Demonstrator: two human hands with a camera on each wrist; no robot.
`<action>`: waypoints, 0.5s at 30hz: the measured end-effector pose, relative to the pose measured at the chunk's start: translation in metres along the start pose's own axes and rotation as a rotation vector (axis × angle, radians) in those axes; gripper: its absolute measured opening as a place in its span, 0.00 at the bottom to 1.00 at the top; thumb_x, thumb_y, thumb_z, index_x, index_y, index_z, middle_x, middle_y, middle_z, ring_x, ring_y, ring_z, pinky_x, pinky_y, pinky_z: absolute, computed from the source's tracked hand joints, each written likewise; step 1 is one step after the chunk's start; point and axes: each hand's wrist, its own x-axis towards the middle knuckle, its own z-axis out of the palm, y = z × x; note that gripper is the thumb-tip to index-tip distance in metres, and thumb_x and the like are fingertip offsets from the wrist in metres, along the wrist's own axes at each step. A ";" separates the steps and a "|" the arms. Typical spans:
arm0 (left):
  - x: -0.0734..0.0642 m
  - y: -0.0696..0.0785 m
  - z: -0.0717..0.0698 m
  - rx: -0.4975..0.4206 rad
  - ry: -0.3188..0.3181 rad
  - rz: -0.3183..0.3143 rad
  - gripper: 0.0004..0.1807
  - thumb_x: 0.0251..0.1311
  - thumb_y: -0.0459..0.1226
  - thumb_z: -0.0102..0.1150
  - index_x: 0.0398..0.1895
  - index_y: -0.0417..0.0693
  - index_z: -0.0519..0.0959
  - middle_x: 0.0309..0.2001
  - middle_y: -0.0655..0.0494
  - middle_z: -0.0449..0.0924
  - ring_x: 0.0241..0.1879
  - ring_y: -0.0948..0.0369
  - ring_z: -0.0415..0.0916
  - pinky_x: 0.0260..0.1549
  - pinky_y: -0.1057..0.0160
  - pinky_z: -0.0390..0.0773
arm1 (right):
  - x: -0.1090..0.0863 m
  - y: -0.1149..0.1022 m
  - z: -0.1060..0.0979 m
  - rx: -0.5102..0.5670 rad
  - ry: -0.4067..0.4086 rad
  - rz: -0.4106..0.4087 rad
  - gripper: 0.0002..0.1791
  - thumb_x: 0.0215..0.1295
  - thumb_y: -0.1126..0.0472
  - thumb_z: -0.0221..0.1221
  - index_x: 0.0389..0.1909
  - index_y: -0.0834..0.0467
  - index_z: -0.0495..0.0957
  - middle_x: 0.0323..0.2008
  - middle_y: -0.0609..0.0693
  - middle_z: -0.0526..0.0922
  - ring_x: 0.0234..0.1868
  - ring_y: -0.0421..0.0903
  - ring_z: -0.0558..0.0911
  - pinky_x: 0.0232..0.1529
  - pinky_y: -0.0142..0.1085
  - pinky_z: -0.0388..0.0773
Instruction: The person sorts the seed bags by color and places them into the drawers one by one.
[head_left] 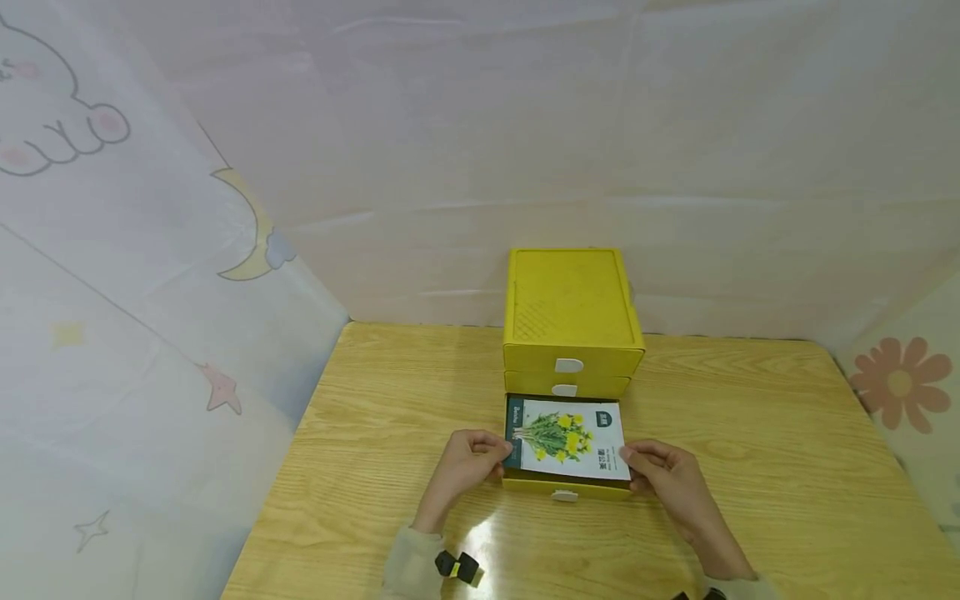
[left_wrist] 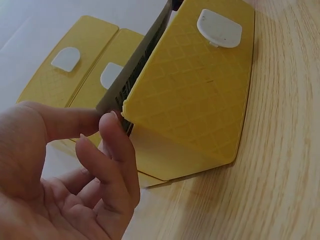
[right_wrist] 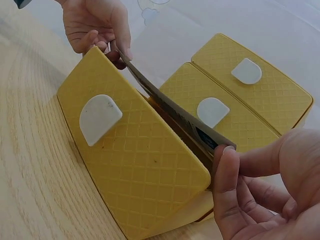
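A flat packet printed with yellow flowers and green leaves lies level over the pulled-out bottom drawer of a small yellow drawer unit. My left hand pinches the packet's dark left end between thumb and fingers. At the opposite end, my right hand grips its white edge in the same way. In the right wrist view the packet spans the drawer just at its rim, slightly bowed. The packet hides most of the drawer's inside.
Two upper drawers with white tabs are closed above the pulled-out one. The unit stands on a wood-grain table close to a pale cloth backdrop with printed cartoon shapes.
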 end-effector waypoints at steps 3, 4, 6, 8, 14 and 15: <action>-0.002 0.001 -0.001 0.000 -0.007 0.003 0.10 0.63 0.40 0.64 0.40 0.42 0.85 0.32 0.48 0.84 0.31 0.41 0.82 0.32 0.49 0.83 | 0.001 0.000 0.000 -0.009 0.001 -0.007 0.24 0.67 0.57 0.61 0.53 0.73 0.74 0.39 0.59 0.84 0.31 0.45 0.82 0.32 0.36 0.83; -0.002 0.001 -0.001 0.007 -0.007 0.006 0.10 0.63 0.40 0.64 0.39 0.42 0.85 0.32 0.48 0.84 0.31 0.41 0.82 0.31 0.50 0.83 | 0.001 0.000 -0.001 -0.011 0.004 -0.007 0.24 0.67 0.57 0.61 0.53 0.73 0.75 0.39 0.59 0.84 0.31 0.45 0.82 0.32 0.36 0.83; -0.002 0.001 -0.002 0.018 -0.006 0.011 0.09 0.62 0.40 0.64 0.39 0.43 0.85 0.32 0.49 0.84 0.31 0.42 0.82 0.28 0.53 0.82 | 0.001 0.000 -0.001 -0.015 0.006 -0.006 0.24 0.68 0.57 0.61 0.54 0.72 0.75 0.39 0.58 0.84 0.31 0.45 0.81 0.32 0.36 0.83; -0.002 0.000 -0.001 0.036 0.001 0.018 0.09 0.62 0.40 0.65 0.37 0.44 0.86 0.30 0.50 0.84 0.30 0.43 0.82 0.23 0.58 0.80 | 0.001 0.000 -0.001 -0.018 0.003 -0.003 0.24 0.68 0.56 0.61 0.54 0.72 0.74 0.38 0.58 0.84 0.31 0.45 0.81 0.32 0.36 0.83; -0.001 -0.001 0.001 0.054 0.042 0.020 0.07 0.62 0.41 0.65 0.35 0.48 0.86 0.27 0.54 0.84 0.28 0.49 0.82 0.16 0.67 0.68 | -0.004 -0.001 -0.004 -0.028 -0.047 -0.004 0.26 0.67 0.54 0.61 0.56 0.71 0.73 0.38 0.60 0.84 0.31 0.47 0.82 0.31 0.38 0.83; 0.000 -0.001 0.001 0.051 0.047 0.017 0.07 0.62 0.41 0.64 0.35 0.48 0.86 0.27 0.54 0.84 0.28 0.49 0.82 0.15 0.68 0.67 | -0.005 -0.002 -0.004 -0.027 -0.060 -0.004 0.26 0.67 0.55 0.62 0.56 0.72 0.72 0.38 0.60 0.84 0.31 0.48 0.82 0.31 0.38 0.82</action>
